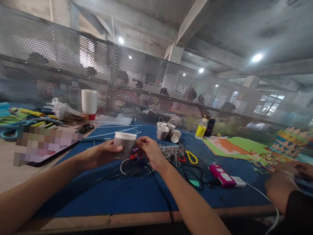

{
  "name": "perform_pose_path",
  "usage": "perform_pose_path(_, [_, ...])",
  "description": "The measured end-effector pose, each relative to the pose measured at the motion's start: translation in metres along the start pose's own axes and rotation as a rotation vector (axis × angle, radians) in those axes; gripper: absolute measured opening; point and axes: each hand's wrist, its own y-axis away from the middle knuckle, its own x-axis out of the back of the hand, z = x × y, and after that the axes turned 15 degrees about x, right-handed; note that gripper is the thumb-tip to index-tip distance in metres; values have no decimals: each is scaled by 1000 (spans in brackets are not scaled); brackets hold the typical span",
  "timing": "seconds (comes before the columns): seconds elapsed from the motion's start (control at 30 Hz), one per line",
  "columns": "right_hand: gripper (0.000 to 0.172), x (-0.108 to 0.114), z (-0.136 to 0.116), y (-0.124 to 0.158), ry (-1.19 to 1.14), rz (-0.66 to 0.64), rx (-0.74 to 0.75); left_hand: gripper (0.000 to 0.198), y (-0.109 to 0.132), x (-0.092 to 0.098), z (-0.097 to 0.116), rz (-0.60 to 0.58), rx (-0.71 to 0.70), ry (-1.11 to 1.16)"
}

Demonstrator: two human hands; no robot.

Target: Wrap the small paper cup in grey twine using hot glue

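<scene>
Above the table (97, 199), the cup (124, 148) sat upright in the left hand (100, 154), held from its side, presumably for steadiness. Right hand (151, 152) at its opposite edge; grip could not be told. Cord (172, 155) lay just right of that hand, likely for reach.

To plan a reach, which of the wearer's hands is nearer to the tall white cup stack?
Left. The left hand is in front of the stack, slightly right; the right hand, farther right.
</scene>
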Motion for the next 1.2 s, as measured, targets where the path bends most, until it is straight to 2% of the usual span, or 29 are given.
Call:
perform_pose_path(0.1, [54,-1,0,1,40,-8,13,45,-1,0,1,9,-21,-23])
perform_pose_path(0.2, [44,-2,-2,1,75,-15,26,44,-3,2,2,55,-36,-26])
perform_pose_path(0.33, [32,-1,-5,1,104,43,51,40,-7,5,1,128,-44,26])
perform_pose_path(0.5, [22,-2,-4,0,106,57,73,38,-8,5,-2,146,-37,88])
perform_pose_path(0.63, [23,-4,-3,1,98,-2,55,36,-8,4,-5,197,-22,41])
perform_pose_path(0.8, [27,-5,-5,2,135,-12,68,34,-10,1,-4,254,-52,26])
perform_pose_path(1.03, [22,-9,-6,9,364,-96,223,27,-11,-4,-1,338,-95,51])
perform_pose_path(1.2, [18,-14,-3,17,671,-216,417,24,-11,-3,-2,360,-93,81])
